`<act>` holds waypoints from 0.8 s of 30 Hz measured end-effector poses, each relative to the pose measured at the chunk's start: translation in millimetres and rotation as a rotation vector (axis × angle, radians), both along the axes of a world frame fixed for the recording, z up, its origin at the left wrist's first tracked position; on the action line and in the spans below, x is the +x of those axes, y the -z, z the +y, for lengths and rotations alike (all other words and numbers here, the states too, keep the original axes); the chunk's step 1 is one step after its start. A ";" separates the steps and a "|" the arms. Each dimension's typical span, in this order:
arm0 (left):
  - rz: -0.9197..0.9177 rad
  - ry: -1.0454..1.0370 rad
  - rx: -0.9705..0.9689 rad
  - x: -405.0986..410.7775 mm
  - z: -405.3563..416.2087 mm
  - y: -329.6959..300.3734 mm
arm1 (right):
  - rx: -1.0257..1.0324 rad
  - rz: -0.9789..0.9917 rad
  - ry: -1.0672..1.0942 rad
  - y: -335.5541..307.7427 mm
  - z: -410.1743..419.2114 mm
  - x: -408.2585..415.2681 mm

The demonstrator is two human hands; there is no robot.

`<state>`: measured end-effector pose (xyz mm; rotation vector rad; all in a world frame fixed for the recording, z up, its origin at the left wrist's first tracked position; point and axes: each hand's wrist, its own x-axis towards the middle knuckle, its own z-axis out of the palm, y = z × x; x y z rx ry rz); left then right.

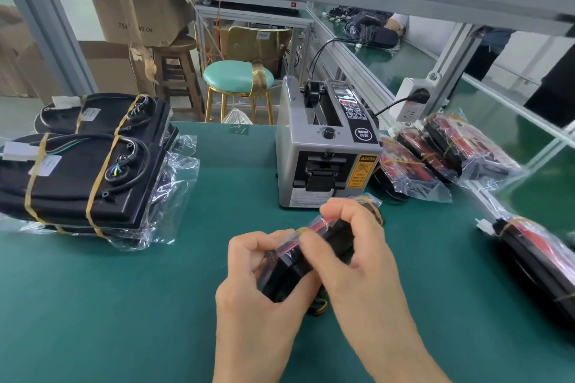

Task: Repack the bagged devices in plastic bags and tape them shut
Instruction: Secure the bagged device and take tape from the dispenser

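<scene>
Both hands grip the bagged device (306, 253) above the mat (124, 305), left hand (255, 283) curled under, right hand (357, 246) pinching film on top; fold flap tight before taping from dispenser (323, 149).
</scene>
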<state>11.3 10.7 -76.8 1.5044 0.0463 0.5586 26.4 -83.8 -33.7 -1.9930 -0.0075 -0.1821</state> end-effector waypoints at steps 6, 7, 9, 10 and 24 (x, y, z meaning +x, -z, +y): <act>0.024 0.009 -0.007 1.7 4.2 3.7 | -0.050 -0.031 0.010 4.5 1.8 7.1; 0.024 0.010 -0.011 2.3 4.7 3.2 | -0.099 -0.062 -0.015 4.8 1.8 7.6; 0.025 0.025 -0.029 2.7 6.0 2.6 | -0.160 -0.076 -0.047 5.0 -1.6 9.7; 0.019 0.028 -0.036 2.2 8.4 2.2 | -0.156 -0.070 -0.039 3.1 -6.5 12.3; -0.013 0.033 0.557 -11.6 73.7 -22.5 | -0.013 0.253 -0.507 19.1 -73.7 52.0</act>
